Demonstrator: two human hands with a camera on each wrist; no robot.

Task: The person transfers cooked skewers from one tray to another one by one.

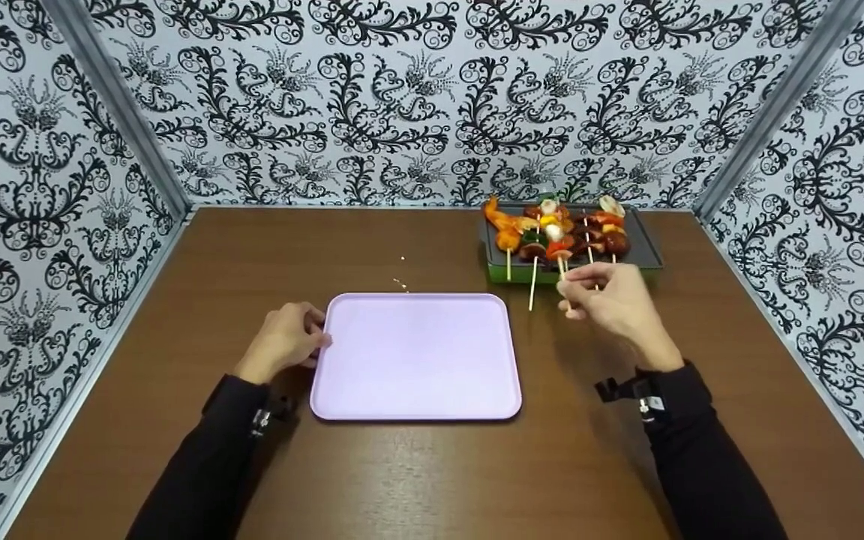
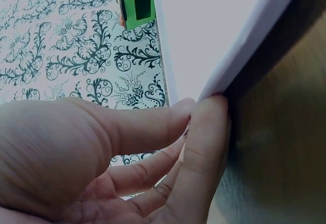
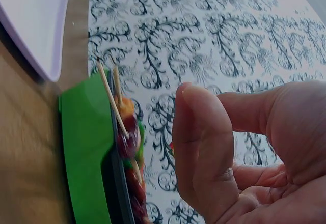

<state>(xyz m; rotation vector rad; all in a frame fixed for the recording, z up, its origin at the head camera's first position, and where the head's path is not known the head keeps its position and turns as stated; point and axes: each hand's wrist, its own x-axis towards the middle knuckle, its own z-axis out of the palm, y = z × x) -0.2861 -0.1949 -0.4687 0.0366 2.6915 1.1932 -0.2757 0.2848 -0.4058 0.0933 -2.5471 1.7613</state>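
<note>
A lilac rectangular tray (image 1: 417,356) lies flat on the brown table. At its left edge my left hand (image 1: 287,339) pinches the rim; in the left wrist view the thumb (image 2: 153,124) is above and the index finger below. My right hand (image 1: 618,301) is at the front of a grill with a dark top and green sides (image 1: 503,274). Between thumb and fingertips it pinches the stick of a food skewer (image 1: 560,253), whose food is still over the grill. From the right wrist, the fingers (image 3: 204,132) hide that stick.
Several other skewers, one with an orange piece (image 1: 508,240), lie on the grill with sticks jutting over its front. Small pale crumbs (image 1: 400,283) dot the table behind the tray. Patterned walls (image 1: 417,105) enclose the table at the back and sides.
</note>
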